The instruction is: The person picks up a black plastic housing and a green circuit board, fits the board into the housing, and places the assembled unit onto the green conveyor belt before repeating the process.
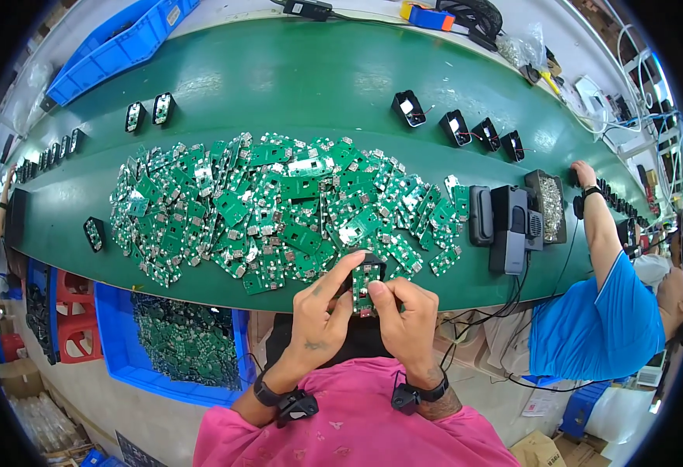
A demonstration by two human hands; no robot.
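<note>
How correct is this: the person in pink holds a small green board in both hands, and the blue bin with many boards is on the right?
The side is wrong: the blue bin with many boards is on the left, as the head view shows. The left hand and right hand hold a small green board.

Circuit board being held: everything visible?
The circuit board is green and oblong, with silvery components and a reddish part at its near end. Its length runs near to far, components showing, by the table edge. Black casing shows at its far end. Left hand and right hand hold it, right thumb on its face.
</note>
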